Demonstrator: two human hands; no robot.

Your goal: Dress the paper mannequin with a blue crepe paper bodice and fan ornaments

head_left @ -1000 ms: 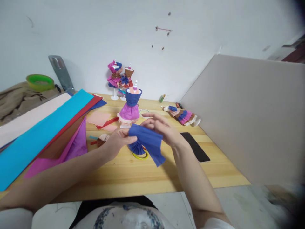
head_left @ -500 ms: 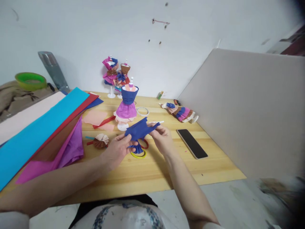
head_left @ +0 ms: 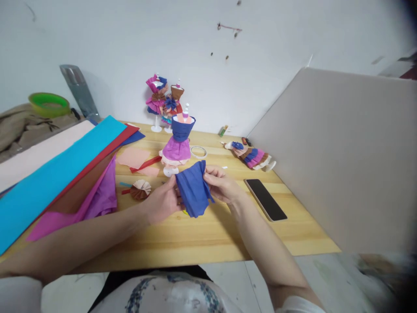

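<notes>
Swung downward since a moment ago, the blue sheet [head_left: 193, 189] now hangs between the person's two hands.

From where I stand, the left hand [head_left: 163, 202] pinches its upper left corner, thumb in front and the other fingers partly hidden behind, while the right hand [head_left: 224, 184] nips the right edge near the top between thumb and fingertips. It's held above the wooden table [head_left: 156, 243], just this side of a small dress stand [head_left: 177, 150] in blue and magenta, and a sliver of a yellow loop [head_left: 185, 212] peeks out beneath it. Over by the left forearm there's a pleated rosette [head_left: 141, 190], cream and brown; a phone [head_left: 265, 200] lies to the right, and a white ring [head_left: 199, 157] sits beside the stand.
</notes>
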